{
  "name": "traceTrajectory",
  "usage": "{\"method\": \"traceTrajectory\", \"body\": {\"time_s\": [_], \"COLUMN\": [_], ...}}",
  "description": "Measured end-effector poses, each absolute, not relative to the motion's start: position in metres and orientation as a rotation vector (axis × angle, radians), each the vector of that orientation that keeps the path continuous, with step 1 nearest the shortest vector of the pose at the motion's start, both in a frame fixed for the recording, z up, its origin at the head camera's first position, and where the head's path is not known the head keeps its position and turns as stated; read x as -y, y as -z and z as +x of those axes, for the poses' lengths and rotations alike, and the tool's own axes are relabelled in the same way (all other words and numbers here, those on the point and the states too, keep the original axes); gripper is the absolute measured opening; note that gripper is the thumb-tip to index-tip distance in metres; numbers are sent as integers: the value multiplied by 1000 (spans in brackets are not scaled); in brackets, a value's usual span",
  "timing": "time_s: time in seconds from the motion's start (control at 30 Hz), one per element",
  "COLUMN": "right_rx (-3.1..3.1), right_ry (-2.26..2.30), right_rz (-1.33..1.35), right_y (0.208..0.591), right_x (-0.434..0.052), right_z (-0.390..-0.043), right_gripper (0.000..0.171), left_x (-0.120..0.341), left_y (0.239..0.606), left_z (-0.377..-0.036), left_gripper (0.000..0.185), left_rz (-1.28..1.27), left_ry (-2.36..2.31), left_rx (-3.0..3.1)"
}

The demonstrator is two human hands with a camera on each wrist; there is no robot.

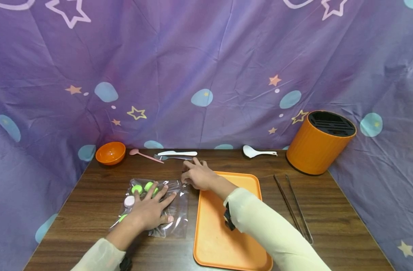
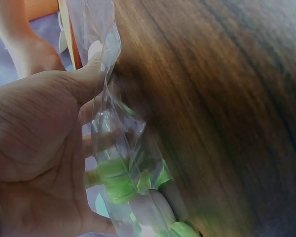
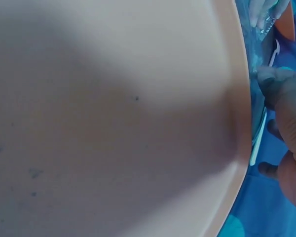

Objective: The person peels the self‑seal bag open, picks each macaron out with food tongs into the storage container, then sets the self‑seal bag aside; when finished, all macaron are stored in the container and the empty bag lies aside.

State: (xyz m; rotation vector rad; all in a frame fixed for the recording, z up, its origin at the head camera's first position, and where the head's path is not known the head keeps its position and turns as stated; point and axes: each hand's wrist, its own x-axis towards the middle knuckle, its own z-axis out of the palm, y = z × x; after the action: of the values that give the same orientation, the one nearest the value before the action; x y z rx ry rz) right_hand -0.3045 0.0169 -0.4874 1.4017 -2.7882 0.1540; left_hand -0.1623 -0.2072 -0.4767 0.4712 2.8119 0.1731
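Observation:
A clear plastic bag (image 1: 180, 210) lies on the table left of the tray, with several round green pieces (image 1: 136, 189) and a white one (image 1: 129, 201) inside, shaped like macarons. My left hand (image 1: 149, 212) rests on the bag with its fingers spread; the left wrist view shows the thumb and fingers against the crinkled film (image 2: 106, 123). Reaching across the tray, my right hand (image 1: 199, 176) pinches the bag's far right corner between thumb and index finger. Its other fingers are bent and hold nothing.
An orange tray (image 1: 216, 233) lies under my right forearm, with tongs (image 1: 294, 207) to its right. Along the back stand or lie an orange bowl (image 1: 110, 153), pink spoon (image 1: 146, 155), white knife (image 1: 177, 153), fork (image 1: 172, 157), white ladle (image 1: 257, 152) and orange knife block (image 1: 318, 145).

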Motion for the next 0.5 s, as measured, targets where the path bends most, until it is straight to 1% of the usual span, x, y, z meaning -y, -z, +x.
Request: {"method": "traceTrajectory", "body": {"time_s": [0.23,0.5], "right_rx": [2840,2936], "right_ry": [-189,-136], "right_rz": [1330,1312], "right_y": [490,483], "right_x": [-12,-6], "right_z": [-306,-307], "right_gripper": [14,11], "left_x": [203,203], "left_y": [467,467], "left_z": [-158,-159], "left_gripper": [83,84], "left_rz": [458,447], "left_ry": [-131,-124], "left_rx": [-2805,-2812]}}
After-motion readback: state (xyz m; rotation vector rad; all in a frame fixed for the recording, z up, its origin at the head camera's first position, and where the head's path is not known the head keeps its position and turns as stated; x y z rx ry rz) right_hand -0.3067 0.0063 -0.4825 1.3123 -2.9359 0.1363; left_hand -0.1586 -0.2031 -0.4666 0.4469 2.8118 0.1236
